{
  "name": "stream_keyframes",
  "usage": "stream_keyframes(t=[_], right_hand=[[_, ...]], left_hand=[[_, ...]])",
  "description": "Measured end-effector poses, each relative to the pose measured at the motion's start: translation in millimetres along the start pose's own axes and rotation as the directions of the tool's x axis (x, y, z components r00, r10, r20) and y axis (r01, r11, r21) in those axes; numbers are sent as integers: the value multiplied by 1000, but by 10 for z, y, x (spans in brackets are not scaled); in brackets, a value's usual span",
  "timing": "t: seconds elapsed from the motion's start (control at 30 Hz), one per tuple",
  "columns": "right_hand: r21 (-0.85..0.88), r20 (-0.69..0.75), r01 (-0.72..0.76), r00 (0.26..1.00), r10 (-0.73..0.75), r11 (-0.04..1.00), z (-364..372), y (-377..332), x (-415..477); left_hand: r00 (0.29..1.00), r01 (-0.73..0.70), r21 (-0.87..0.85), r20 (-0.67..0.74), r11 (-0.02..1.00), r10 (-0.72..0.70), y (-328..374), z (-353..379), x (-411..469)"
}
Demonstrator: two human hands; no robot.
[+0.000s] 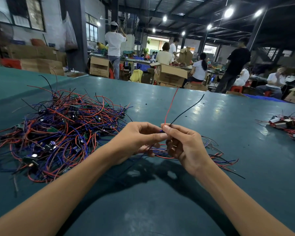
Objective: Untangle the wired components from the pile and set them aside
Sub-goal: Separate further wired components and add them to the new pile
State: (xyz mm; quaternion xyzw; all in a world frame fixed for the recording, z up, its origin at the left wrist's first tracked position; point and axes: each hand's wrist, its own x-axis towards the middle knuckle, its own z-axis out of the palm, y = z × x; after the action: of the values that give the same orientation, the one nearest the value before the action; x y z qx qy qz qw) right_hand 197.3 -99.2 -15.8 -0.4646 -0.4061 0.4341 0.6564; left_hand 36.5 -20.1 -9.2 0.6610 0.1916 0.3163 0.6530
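Left hand (140, 138) and right hand (183, 145) pinch a thin red wire (170, 106) and thin black wire (187, 111), seemingly jointly, right of the tangled multicoloured wire pile (58, 130) on the teal counter (160, 201).

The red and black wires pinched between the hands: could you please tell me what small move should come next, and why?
Probably lay the wired component on the set-aside bunch just beneath. The left hand and right hand both pinch it, and its red wire and black wire stand free in the air, clear of the tangled pile, so it looks untangled.
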Motion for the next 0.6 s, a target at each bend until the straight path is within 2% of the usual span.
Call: stream_keyframes(t=[0.13, 0.23, 0.3, 0.5, 0.6], right_hand=[[22, 25, -10, 1000, 10, 1000, -23, 11, 21], [62, 18, 1, 1000, -2, 998, -37, -6, 46], [63, 37, 6, 999, -9, 998, -50, -29, 47], [-57, 63, -1, 998, 5, 998, -70, -64, 41], [-174, 46, -9, 999, 17, 985, -62, -57, 30]], left_hand=[[979, 183, -162, 125, 970, -164, 64, -43, -10], [943, 330, -254, 139, 909, -304, 98, -63, -7], [926, 371, -274, 177, 887, -333, 91, -66, -13], [944, 288, -222, 231, 932, -236, 63, -13, -32], [976, 195, -212, 140, 958, -168, 7, 57, -16]])
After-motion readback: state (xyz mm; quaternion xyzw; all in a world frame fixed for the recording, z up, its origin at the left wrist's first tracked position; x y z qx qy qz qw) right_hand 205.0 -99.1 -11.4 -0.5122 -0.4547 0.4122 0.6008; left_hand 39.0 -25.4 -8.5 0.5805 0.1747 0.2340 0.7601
